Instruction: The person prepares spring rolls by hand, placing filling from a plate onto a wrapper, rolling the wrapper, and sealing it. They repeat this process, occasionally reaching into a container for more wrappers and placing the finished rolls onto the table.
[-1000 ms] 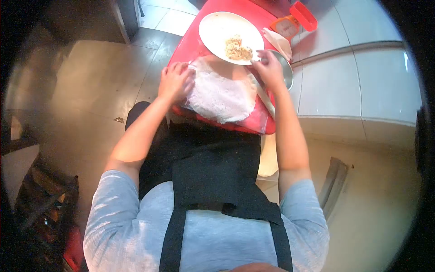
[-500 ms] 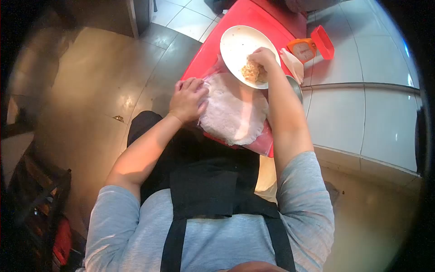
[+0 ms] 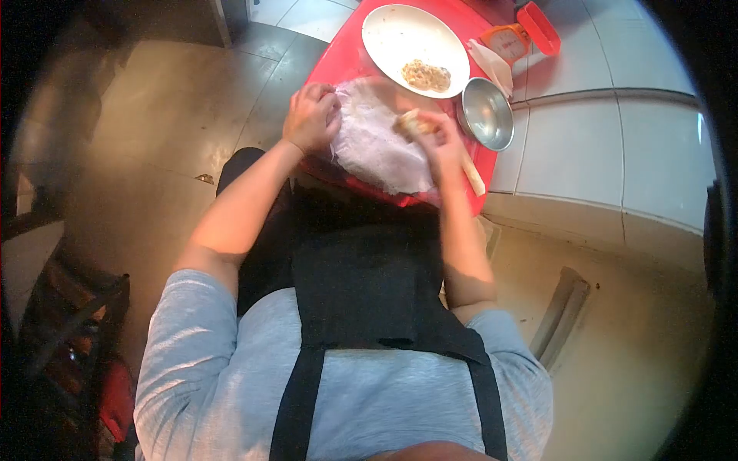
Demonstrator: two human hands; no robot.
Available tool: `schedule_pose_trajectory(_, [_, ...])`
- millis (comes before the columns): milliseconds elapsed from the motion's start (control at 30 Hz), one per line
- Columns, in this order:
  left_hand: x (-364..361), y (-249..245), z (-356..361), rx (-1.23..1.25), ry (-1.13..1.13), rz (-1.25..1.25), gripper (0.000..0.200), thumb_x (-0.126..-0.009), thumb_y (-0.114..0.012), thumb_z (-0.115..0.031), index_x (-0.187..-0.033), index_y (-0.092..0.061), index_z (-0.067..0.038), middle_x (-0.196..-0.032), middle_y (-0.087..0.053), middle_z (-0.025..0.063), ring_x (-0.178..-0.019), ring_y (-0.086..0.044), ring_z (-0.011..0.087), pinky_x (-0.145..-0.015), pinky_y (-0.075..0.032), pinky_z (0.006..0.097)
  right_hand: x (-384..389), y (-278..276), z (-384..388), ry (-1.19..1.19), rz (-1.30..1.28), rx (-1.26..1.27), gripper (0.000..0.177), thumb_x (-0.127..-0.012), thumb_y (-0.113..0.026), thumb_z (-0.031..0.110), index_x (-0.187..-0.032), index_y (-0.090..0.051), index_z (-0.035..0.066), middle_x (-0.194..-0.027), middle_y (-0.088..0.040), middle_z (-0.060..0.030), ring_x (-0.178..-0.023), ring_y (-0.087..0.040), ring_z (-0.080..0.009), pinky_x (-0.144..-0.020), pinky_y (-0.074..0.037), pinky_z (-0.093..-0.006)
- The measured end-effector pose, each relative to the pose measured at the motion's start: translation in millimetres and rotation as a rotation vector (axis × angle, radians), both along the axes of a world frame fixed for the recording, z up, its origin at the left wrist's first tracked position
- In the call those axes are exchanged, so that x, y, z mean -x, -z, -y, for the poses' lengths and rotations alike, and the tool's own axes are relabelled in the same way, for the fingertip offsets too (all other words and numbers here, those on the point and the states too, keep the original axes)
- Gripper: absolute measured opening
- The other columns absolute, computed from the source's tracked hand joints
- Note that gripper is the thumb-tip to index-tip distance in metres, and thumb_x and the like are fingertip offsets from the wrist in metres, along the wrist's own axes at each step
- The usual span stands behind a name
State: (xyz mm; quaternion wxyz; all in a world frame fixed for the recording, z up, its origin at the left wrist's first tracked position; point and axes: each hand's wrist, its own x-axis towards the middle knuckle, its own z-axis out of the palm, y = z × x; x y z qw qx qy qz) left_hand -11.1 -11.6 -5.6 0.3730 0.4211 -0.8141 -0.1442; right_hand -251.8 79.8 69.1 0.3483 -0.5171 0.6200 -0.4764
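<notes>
A flat round of pale dough [image 3: 377, 146] lies on a plastic sheet on the red table. My left hand [image 3: 310, 119] is at its left edge, fingers curled over the plastic there. Above the dough's right side, my right hand [image 3: 437, 142] grips a clump of crumbly, light-brown filling [image 3: 413, 123], somewhat blurred. More filling [image 3: 427, 75] sits in the lower part of a white plate [image 3: 396, 38] just beyond the dough.
A metal bowl [image 3: 487, 115] stands right of the plate. Near my right wrist lies a pale stick [image 3: 473, 175], perhaps a rolling pin. An orange kitchen scale [image 3: 507, 42] is farther back by the tiled ledge [image 3: 569, 146]. The red table [image 3: 338, 58] carries the plate and dough.
My right hand has come out of the plate with a clump of filling and moved toward me, over the dough. My left hand stays at the dough's edge. The view has shifted.
</notes>
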Motion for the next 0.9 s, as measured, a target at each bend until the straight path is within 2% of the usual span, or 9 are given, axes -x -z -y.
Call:
schedule_pose_trajectory(100, [0.9, -19.4, -9.6, 0.102, 0.02, 0.057, 0.028, -0.068, -0.071, -0.022, -0.093, -0.063, -0.013, -0.113, -0.057, 0.0087, -0.114, -0.05, 0.0294, -0.098, -0.038, 0.0439, -17.9, 51.0, -37.9, -0.024, -0.337, 0.26, 0.038, -0.072, -0.077, 0.01, -0.107, -0.063, 0.005, -0.106, -0.06, -0.0111, -0.1, -0.059, -0.0232, -0.089, -0.049, -0.0326])
schedule_pose_trajectory(267, [57.2, -30.8, -35.5, -0.082, 0.624, -0.229, 0.037, -0.07, -0.076, -0.02, -0.103, -0.061, -0.012, -0.121, -0.058, 0.0132, -0.117, -0.051, 0.0341, -0.1, -0.041, 0.0426, -18.6, 29.4, -49.9, 0.017, -0.484, 0.397, 0.032, -0.077, -0.072, 0.007, -0.108, -0.068, 0.009, -0.111, -0.064, -0.0141, -0.103, -0.062, -0.0263, -0.09, -0.05, -0.0351])
schedule_pose_trajectory(300, [63.3, -26.2, -42.0, -0.109, 0.565, -0.255, 0.031, -0.073, -0.074, -0.018, -0.101, -0.062, -0.01, -0.112, -0.063, 0.0131, -0.107, -0.059, 0.0317, -0.092, -0.048, 0.0395, -13.1, 38.5, -47.2, 0.005, -0.477, 0.394, 0.03, -0.078, -0.071, 0.006, -0.107, -0.068, 0.009, -0.109, -0.065, -0.0137, -0.102, -0.063, -0.026, -0.088, -0.051, -0.0348])
schedule_pose_trajectory(467, [60.3, 5.3, -38.3, -0.14, 0.561, -0.218, 0.017, -0.074, -0.074, -0.013, -0.089, -0.066, -0.008, -0.1, -0.068, 0.0079, -0.094, -0.065, 0.0259, -0.084, -0.052, 0.0354, 0.6, 61.8, -50.7, -0.099, -0.553, 0.407, 0.019, -0.082, -0.069, 0.004, -0.101, -0.071, 0.006, -0.104, -0.068, -0.0123, -0.097, -0.066, -0.0226, -0.087, -0.052, -0.0312])
schedule_pose_trajectory(600, [45.0, 3.2, -21.0, -0.197, 0.65, -0.14, 0.012, -0.073, -0.075, -0.012, -0.082, -0.067, -0.008, -0.098, -0.069, 0.0072, -0.093, -0.066, 0.0244, -0.083, -0.053, 0.0344, 17.3, 62.7, -45.2, -0.144, -0.397, 0.273, 0.033, -0.073, -0.075, 0.01, -0.105, -0.068, 0.007, -0.11, -0.065, -0.012, -0.101, -0.063, -0.0246, -0.088, -0.051, -0.0336])
schedule_pose_trajectory(700, [45.7, -7.1, -15.0, -0.063, 0.601, -0.165, 0.039, -0.064, -0.082, -0.016, -0.096, -0.061, -0.009, -0.098, -0.066, 0.0076, -0.093, -0.064, 0.0258, -0.086, -0.051, 0.034, 17.9, 29.3, -40.1, -0.165, -0.346, 0.125, 0.059, -0.06, -0.081, 0.018, -0.113, -0.06, 0.005, -0.114, -0.06, -0.0144, -0.108, -0.057, -0.0285, -0.092, -0.048, -0.0385])
schedule_pose_trajectory(767, [53.8, -21.2, -21.3, 0.058, 0.558, -0.124, 0.057, -0.057, -0.085, -0.017, -0.105, -0.055, -0.01, -0.098, -0.062, 0.0094, -0.093, -0.061, 0.0291, -0.085, -0.05, 0.0362, 7.1, 27.7, -35.7, -0.237, -0.64, 0.208, 0.059, -0.06, -0.081, 0.018, -0.113, -0.059, 0.005, -0.113, -0.06, -0.0146, -0.107, -0.057, -0.0296, -0.09, -0.048, -0.0385])
schedule_pose_trajectory(800, [58.4, -22.3, -27.9, -0.062, 0.561, -0.093, 0.056, -0.057, -0.085, -0.017, -0.104, -0.056, -0.01, -0.098, -0.062, 0.0102, -0.092, -0.061, 0.0296, -0.083, -0.05, 0.0368, 3.6, 29.0, -33.1, -0.272, -0.789, 0.248, 0.059, -0.059, -0.08, 0.018, -0.113, -0.059, 0.005, -0.112, -0.061, -0.0147, -0.107, -0.057, -0.0302, -0.089, -0.049, -0.0385])
schedule_pose_trajectory(900, [66.7, -17.4, -36.8, -0.345, 0.516, 0.005, 0.048, -0.061, -0.082, -0.017, -0.102, -0.056, -0.011, -0.095, -0.062, 0.0126, -0.09, -0.061, 0.0325, -0.079, -0.05, 0.0395, 15.3, 58.7, -33.6, -0.198, -0.725, 0.219, 0.055, -0.061, -0.079, 0.019, -0.111, -0.061, 0.006, -0.108, -0.062, -0.0141, -0.105, -0.058, -0.0307, -0.09, -0.048, -0.0393])
